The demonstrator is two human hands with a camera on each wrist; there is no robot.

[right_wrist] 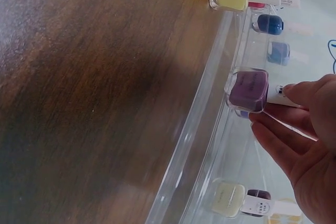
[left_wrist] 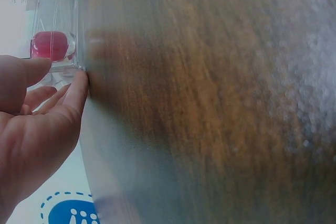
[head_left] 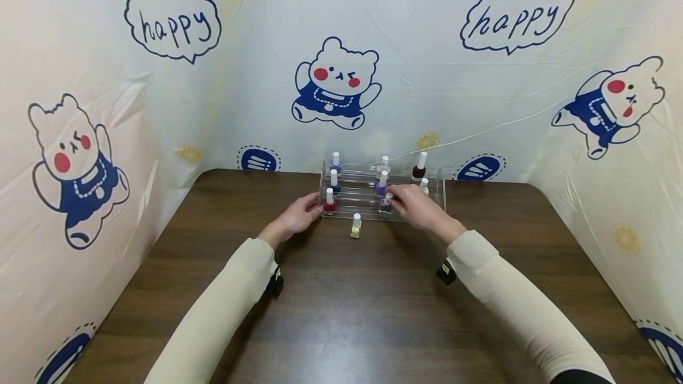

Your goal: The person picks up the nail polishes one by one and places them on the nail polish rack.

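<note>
A clear acrylic tiered rack [head_left: 352,199] stands near the back of the table. My left hand [head_left: 300,214] holds its left end, thumb and fingers at the end panel beside a red nail polish bottle [left_wrist: 50,45]. With thumb and fingers, my right hand [head_left: 421,206] pinches the white cap of a purple nail polish bottle [right_wrist: 249,90] at the front tier. Behind that one is another purple bottle [head_left: 381,188]. A yellow nail polish bottle [head_left: 355,232] stands on the table just in front of the rack.
Dark blue [head_left: 334,187] and light blue bottles [head_left: 335,167] sit behind the red one. Toward the right are a dark red bottle [head_left: 418,173] and a pale yellow bottle [right_wrist: 229,199]. A printed curtain [head_left: 256,93] borders the wooden table [head_left: 352,307] at the back and sides.
</note>
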